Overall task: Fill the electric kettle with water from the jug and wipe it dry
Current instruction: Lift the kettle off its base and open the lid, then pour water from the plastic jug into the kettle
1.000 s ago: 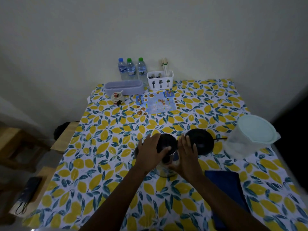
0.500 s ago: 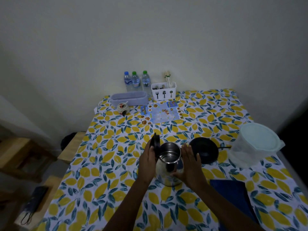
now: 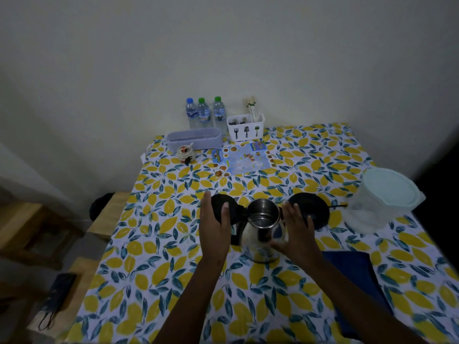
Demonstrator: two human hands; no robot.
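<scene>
Kettle [image 3: 260, 234] sat mid-table on the lemon-print cloth [image 3: 159, 244], steel body upright, mouth wide open and dark inside — I could not see any water in it. My left hand [image 3: 214, 232] was flat against the black lid [image 3: 222, 207], which hung swung out to the left on its hinge; fingers were extended, pressing rather than clutching, so I called that hand unclenched. My right hand [image 3: 295, 234] cupped the kettle's right flank, thumb low on the front, fingers round the far side — a loose steadying hold on the body.

Base [image 3: 310, 209] lay just behind the right hand, its cord trailing toward the jug [image 3: 382, 202]. That jug stood well off to the right near the table edge, pale lid seated on top. Blue cloth [image 3: 352, 281] lay flat on the near right, beside my right forearm.

By my read, this was the opening step: lid back, mouth exposed, nothing poured. Next I figured the right hand had to leave the kettle and go for the jug, and the jug's lid looked shut, so that likely needed dealing with before any water came. Left hand would do best minding the kettle lid, since a hinged lid could drop back over the mouth mid-pour. Wiping waited on the pour.
</scene>
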